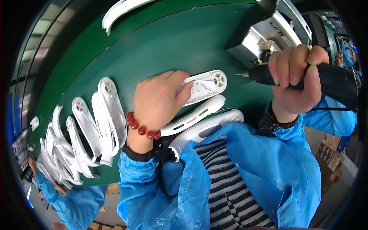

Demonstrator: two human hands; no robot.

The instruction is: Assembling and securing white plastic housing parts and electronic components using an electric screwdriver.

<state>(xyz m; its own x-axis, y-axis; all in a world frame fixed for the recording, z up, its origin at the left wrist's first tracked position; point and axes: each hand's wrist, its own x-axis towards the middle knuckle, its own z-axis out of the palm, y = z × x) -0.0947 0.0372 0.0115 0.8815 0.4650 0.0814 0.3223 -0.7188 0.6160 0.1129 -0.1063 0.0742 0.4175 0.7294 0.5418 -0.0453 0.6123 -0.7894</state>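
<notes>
My right hand [295, 76] is wrapped round a black electric screwdriver [337, 80], held nearly level with its bit pointing left. The bit is apart from the white parts. My left hand [157, 96], with a red bead bracelet at its wrist, grips a white curved plastic housing [203, 88] that lies hollow side up on the green table. A round vented end and a thin wire show inside the housing. Nearer to me lie a slotted white shell [197, 115] and a white cover with an oval recess [214, 128], close together along the table edge.
Several white shells [86, 122] stand in a leaning row on the left of the green table [165, 42]. A dark and white box-shaped device [251, 42] is at the back right. Another white shell [122, 9] lies at the far edge. A co-worker's blue sleeve [76, 203] shows at lower left.
</notes>
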